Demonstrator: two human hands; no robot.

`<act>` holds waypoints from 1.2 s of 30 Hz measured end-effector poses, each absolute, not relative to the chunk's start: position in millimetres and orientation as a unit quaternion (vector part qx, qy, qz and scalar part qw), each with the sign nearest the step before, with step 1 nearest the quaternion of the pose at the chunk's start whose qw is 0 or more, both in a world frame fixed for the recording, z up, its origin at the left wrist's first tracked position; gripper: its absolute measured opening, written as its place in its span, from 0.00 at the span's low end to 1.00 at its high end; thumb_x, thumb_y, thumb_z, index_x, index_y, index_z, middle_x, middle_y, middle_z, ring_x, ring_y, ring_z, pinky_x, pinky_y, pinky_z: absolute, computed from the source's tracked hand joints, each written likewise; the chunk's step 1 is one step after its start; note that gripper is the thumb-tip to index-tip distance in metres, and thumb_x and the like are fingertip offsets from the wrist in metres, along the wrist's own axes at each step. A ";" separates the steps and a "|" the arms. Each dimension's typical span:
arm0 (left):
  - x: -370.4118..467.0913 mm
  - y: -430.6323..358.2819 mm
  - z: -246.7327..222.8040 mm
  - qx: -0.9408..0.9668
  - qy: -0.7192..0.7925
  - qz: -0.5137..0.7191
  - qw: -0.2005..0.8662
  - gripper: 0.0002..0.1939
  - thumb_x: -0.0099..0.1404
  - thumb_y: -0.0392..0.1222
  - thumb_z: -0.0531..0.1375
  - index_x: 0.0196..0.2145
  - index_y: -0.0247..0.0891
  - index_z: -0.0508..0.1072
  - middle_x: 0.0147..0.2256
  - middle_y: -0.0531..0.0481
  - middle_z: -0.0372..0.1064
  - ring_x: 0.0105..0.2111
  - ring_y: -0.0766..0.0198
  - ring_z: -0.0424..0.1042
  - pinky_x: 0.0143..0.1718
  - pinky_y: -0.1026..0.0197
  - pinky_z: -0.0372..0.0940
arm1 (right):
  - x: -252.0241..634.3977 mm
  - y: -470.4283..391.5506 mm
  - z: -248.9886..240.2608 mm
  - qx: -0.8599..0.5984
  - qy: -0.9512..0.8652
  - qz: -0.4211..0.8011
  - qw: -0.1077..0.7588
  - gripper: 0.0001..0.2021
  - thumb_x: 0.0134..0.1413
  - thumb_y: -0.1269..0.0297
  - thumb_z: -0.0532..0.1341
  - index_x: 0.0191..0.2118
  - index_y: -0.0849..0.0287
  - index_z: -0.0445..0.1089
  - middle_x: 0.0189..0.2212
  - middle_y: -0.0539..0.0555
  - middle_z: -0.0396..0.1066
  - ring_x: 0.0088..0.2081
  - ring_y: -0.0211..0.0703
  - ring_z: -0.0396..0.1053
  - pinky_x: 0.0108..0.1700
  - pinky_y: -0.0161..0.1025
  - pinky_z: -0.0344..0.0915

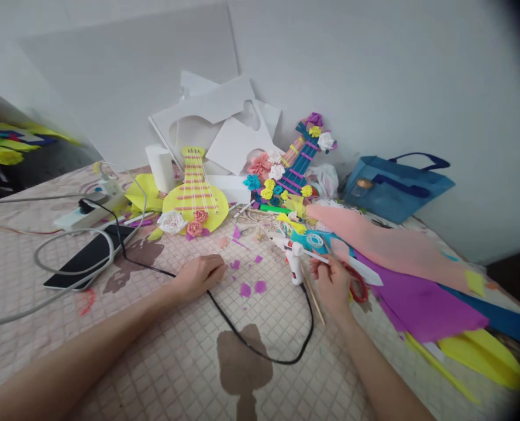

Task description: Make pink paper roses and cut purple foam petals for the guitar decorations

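My left hand (202, 277) rests on the tiled-pattern tablecloth with its fingers curled together, and a black cord (237, 333) passes beneath it. The cord leads to a white hot glue gun (293, 263) whose nozzle points left, towards the back of the table. A pale glue stick (316, 255) sticks out of the gun's rear. My right hand (333, 283) has its fingers closed at the stick's outer end; the fingertips are partly hidden. Red-handled scissors (360, 285) lie just right of that hand. Below the gun is a thin wooden stick (316, 304).
A yellow paper guitar (196, 196) and a blue flowered one (299, 166) lean at the back. Purple scraps (245, 289) lie between the hands. Crepe paper sheets (422, 292) and a blue bag (395, 187) are right. A black tablet (90, 257) and power strip (88, 211) are left.
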State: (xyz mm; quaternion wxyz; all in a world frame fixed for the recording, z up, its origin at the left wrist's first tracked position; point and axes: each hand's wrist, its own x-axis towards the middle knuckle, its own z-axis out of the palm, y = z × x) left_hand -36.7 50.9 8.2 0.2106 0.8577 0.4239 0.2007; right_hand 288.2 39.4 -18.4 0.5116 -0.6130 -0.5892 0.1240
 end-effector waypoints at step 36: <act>14.8 38.2 -7.6 0.950 0.260 0.159 0.065 0.20 0.70 0.44 0.51 0.58 0.40 0.63 0.61 0.42 0.59 0.62 0.52 0.56 0.63 0.37 0.46 | 263.1 41.6 -7.8 -0.621 -0.705 0.103 0.327 0.03 0.50 0.68 0.59 0.32 0.60 0.67 0.27 0.52 0.70 0.29 0.41 0.65 0.32 0.36 0.59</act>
